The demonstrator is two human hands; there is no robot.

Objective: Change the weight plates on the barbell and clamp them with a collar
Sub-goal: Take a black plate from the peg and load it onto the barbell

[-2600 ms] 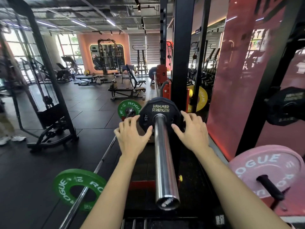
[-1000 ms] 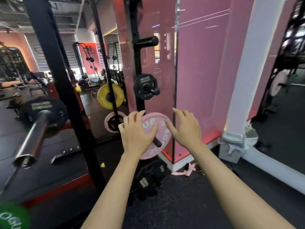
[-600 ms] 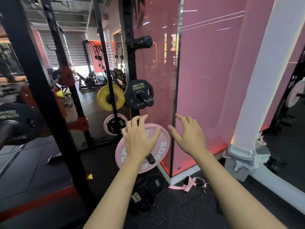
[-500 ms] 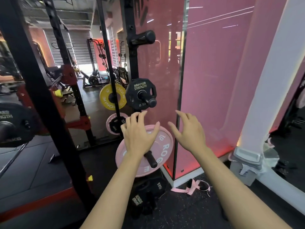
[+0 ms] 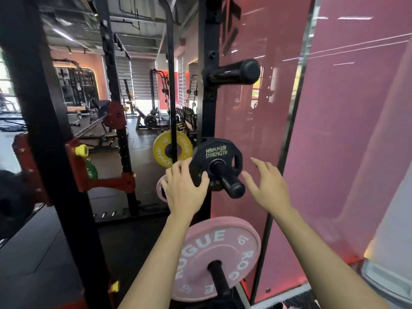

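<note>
A small black Hammer Strength plate (image 5: 216,157) hangs on a black storage peg (image 5: 231,186) of the rack upright. My left hand (image 5: 184,190) lies against the plate's left edge, its thumb over the lower rim and its fingers behind the rim. My right hand (image 5: 266,186) hovers with fingers spread just right of the peg, touching nothing. Below them a pink Rogue plate (image 5: 214,246) sits on a lower peg. At the far left edge a dark plate (image 5: 13,197) is partly in view; the barbell is out of sight.
The black rack post (image 5: 51,152) stands at left and the upright (image 5: 207,112) carries an empty upper peg (image 5: 234,71). A pink glass wall (image 5: 334,130) closes off the right. A yellow plate (image 5: 165,150) and another pink plate (image 5: 161,188) show behind the upright.
I turned from the barbell to the storage pegs. Both hands rose from the pink Rogue plate up to the black Hammer Strength plate, and my left hand now touches its edge.
</note>
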